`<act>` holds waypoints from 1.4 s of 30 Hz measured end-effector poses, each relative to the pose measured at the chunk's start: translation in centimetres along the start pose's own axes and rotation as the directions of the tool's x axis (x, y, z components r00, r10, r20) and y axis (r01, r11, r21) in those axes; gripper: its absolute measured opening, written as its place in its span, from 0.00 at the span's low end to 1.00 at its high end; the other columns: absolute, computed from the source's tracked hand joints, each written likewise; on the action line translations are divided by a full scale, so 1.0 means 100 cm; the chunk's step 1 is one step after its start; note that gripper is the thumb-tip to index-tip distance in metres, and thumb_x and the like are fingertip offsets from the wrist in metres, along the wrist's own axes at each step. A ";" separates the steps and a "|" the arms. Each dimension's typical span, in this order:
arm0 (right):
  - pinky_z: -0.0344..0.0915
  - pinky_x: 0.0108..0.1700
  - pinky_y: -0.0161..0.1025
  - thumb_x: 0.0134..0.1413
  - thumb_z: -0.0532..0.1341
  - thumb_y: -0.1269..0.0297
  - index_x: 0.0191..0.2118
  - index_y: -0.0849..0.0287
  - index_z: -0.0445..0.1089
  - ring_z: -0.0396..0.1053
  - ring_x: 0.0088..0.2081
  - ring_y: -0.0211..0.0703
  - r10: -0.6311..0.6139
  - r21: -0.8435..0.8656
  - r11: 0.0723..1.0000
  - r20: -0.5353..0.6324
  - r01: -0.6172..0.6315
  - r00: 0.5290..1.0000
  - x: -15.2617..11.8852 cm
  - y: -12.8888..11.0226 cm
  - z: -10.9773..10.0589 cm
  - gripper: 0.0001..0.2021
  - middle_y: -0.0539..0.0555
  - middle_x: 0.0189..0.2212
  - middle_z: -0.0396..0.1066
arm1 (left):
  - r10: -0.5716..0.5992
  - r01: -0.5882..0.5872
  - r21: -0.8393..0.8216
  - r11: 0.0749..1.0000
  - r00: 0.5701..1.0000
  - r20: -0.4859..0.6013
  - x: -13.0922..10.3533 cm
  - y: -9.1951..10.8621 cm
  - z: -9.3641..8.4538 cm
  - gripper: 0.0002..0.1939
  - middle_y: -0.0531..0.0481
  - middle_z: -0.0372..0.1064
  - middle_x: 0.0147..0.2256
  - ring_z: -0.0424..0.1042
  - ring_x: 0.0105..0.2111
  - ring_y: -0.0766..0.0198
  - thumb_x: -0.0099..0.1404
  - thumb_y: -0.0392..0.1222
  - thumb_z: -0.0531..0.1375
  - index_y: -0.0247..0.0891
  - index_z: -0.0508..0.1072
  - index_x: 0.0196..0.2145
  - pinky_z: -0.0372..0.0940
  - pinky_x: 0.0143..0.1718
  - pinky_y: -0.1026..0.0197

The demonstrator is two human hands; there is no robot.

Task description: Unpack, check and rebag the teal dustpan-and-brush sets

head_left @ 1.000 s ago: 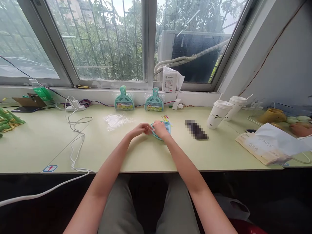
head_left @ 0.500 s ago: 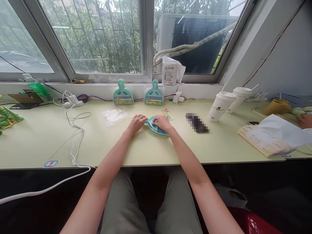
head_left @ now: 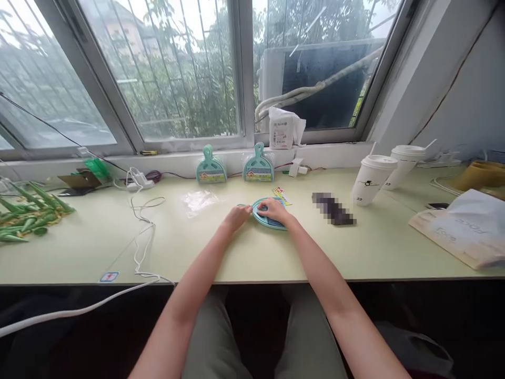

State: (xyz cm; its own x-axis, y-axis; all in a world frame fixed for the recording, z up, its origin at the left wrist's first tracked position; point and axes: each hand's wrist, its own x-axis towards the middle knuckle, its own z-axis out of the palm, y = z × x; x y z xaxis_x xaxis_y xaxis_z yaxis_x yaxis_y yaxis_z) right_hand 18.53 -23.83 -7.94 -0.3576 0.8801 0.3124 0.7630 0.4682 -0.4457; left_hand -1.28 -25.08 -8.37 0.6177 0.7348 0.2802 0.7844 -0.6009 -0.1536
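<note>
A teal mini dustpan (head_left: 262, 223) lies on the table, with a small matching brush (head_left: 276, 223) nested in it, dark bristles toward the right. My left hand (head_left: 237, 217) is closed around the dustpan's handle end, its fingertips at the neck. Over the brush, my right hand (head_left: 275, 209) is bent with thumb and fingers pinching its upper part. Just behind lies a yellow-green printed card (head_left: 282, 196), partly hidden by the dustpan and hand. Clear plastic wrapping (head_left: 199, 201) rests crumpled beyond my left hand.
Two packaged dustpan sets, left (head_left: 212, 167) and right (head_left: 259, 164), lean against the sill. A pixelated dark object (head_left: 333, 209) and two lidded cups, front (head_left: 373, 181) and rear (head_left: 406, 163), stand right. A tissue pack (head_left: 453, 231), white cables (head_left: 144, 231) and green pieces (head_left: 31, 216) lie around.
The view has swung left, so the table's things sit farther right and lower. Both hands stay on the dustpan and brush, with the left fingers slightly more curled.
</note>
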 end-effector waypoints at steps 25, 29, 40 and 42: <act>0.37 0.65 0.65 0.64 0.50 0.59 0.65 0.53 0.56 0.38 0.70 0.54 0.563 -0.046 0.819 -0.132 -0.573 0.816 -0.012 0.029 -0.014 0.25 0.61 0.69 0.45 | -0.738 0.102 -0.994 -0.050 0.667 0.105 0.005 -0.036 -0.001 0.17 0.44 0.73 0.41 0.73 0.44 0.52 0.56 0.49 0.58 0.40 0.70 0.42 0.69 0.43 0.52; 0.24 0.64 0.69 0.59 0.49 0.77 0.56 0.45 0.68 0.49 0.66 0.48 0.435 -0.058 0.899 0.009 -0.434 0.901 -0.013 0.027 -0.016 0.25 0.54 0.62 0.60 | -0.793 0.103 -0.994 -0.036 0.603 0.091 0.002 -0.043 -0.003 0.16 0.44 0.73 0.39 0.74 0.41 0.53 0.57 0.51 0.57 0.42 0.70 0.41 0.70 0.40 0.54; 0.33 0.67 0.60 0.64 0.47 0.73 0.58 0.47 0.65 0.48 0.67 0.41 0.329 -0.039 0.944 0.031 -0.328 0.944 -0.017 0.028 -0.007 0.22 0.52 0.66 0.53 | -0.843 0.105 -0.989 -0.101 0.519 0.141 0.006 -0.043 -0.002 0.10 0.47 0.70 0.35 0.72 0.36 0.60 0.56 0.43 0.57 0.40 0.67 0.36 0.68 0.36 0.59; 0.33 0.67 0.60 0.65 0.46 0.71 0.59 0.50 0.64 0.48 0.67 0.42 0.346 -0.028 0.938 0.008 -0.345 0.938 -0.016 0.028 -0.004 0.21 0.53 0.66 0.53 | -0.845 0.133 -0.989 -0.061 0.521 0.122 0.007 -0.041 0.000 0.10 0.48 0.69 0.32 0.71 0.35 0.60 0.56 0.46 0.57 0.40 0.67 0.35 0.67 0.35 0.59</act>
State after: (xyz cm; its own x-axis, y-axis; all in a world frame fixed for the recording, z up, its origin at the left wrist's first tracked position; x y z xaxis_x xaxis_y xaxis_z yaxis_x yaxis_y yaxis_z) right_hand 21.48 -23.98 -9.33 -0.0761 0.9883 0.1321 0.8544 0.1329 -0.5023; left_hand -4.09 -22.10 -7.53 -0.3344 0.9287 0.1600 -0.0201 -0.1768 0.9840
